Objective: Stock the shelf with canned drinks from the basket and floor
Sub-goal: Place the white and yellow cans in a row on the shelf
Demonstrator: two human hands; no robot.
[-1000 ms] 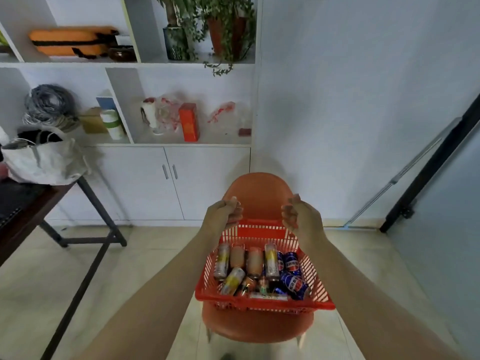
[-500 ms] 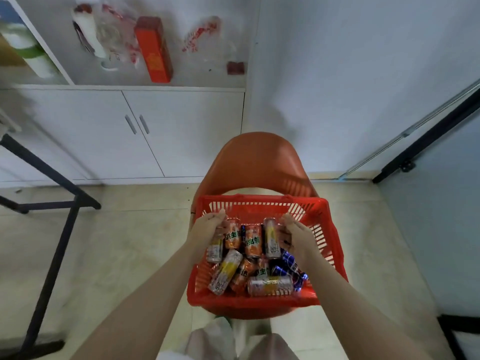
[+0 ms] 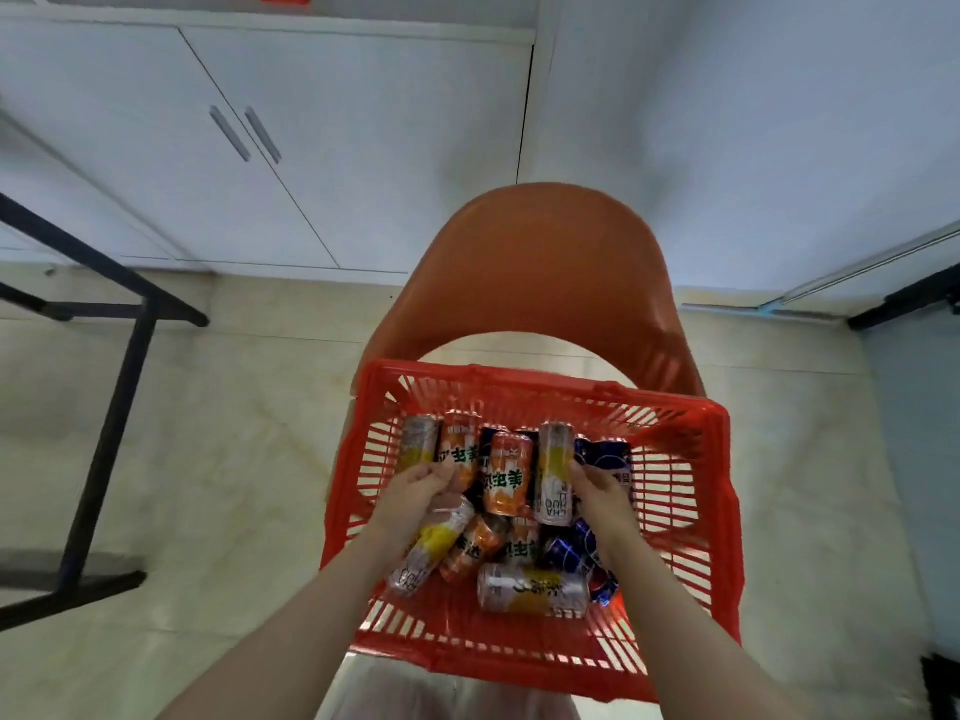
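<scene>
Orange can btwn left hand & right hand.

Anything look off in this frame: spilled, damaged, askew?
Nothing looks spilled or damaged. The cans lie jumbled at mixed angles in the basket, some on their sides, and the basket stands on a chair. The left hand and right hand reach in among them.

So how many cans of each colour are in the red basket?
Silver-and-yellow cans: 4
Orange cans: 4
Blue cans: at least 3, partly hidden under the others
Total: at least 11 cans in the basket
</scene>
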